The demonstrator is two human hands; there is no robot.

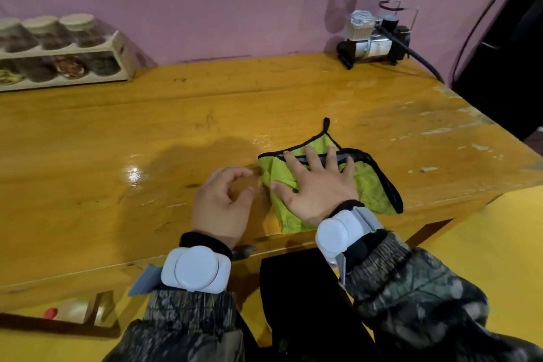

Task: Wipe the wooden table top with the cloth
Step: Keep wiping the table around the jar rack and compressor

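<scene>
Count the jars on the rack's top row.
3: one jar at the left frame edge, one in the middle, one at the right end of the rack. Others may lie out of frame.

Right hand [318,182] presses green cloth [373,188] flat on table [117,132]

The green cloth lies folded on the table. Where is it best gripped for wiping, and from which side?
Probably from above, at its middle. The green cloth lies flat and folded on the table, no edge standing up to pinch; the right hand, spread on it, could curl its fingers over the far black-trimmed edge. The corner loop suits only lifting.
</scene>
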